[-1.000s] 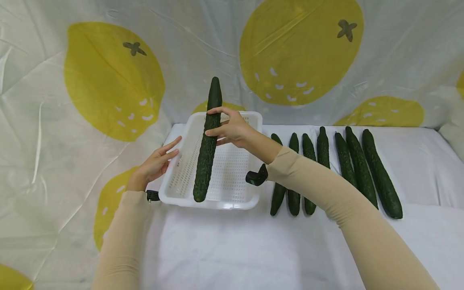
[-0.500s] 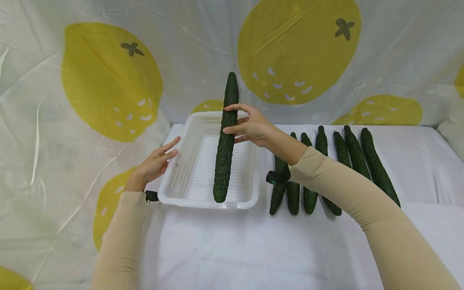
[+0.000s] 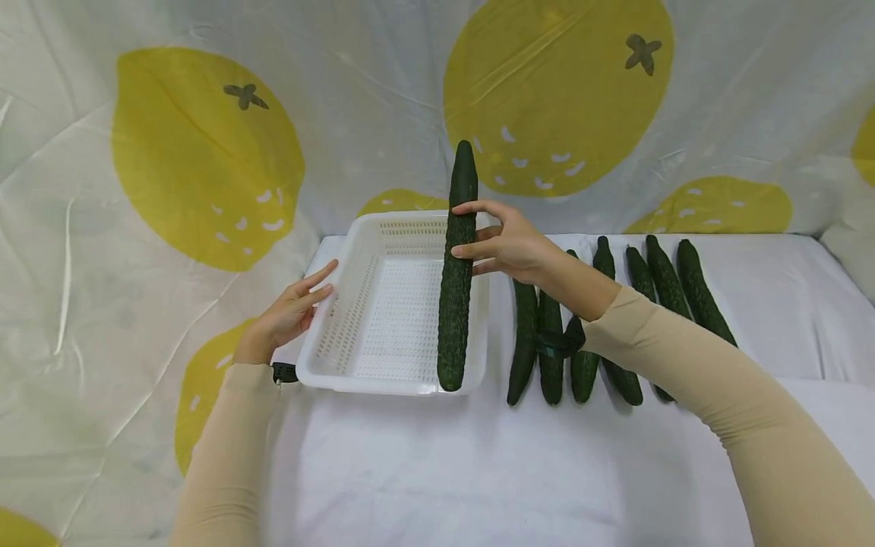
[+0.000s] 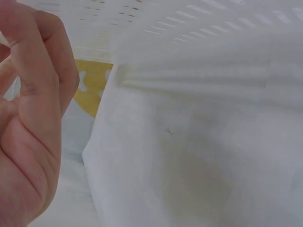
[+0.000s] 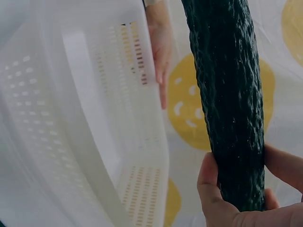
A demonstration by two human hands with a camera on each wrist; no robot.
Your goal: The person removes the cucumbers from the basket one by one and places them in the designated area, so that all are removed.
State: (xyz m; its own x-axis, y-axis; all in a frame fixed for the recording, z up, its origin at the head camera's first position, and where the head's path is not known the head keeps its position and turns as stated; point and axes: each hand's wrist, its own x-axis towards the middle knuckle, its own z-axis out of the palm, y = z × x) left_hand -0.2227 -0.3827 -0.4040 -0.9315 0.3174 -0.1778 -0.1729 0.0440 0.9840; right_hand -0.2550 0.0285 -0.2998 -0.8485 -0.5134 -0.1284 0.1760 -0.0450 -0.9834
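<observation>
My right hand grips a long dark green cucumber around its upper half, thumb on the near side. The cucumber stands nearly upright in the head view and overlaps the right side of a white perforated plastic basket. In the right wrist view the bumpy cucumber sits between thumb and fingers, beside the basket wall. My left hand is at the basket's left rim, with extended fingertips right at the edge. Its fingers show below the basket's slotted side in the left wrist view.
Several more cucumbers lie in a row on the white cloth right of the basket, partly hidden by my right forearm. A curtain with yellow lemon prints hangs behind and along the left.
My right hand has moved to the right with the cucumber, from over the basket's middle to its right side. The left hand stays at the left rim, and the basket has hardly moved.
</observation>
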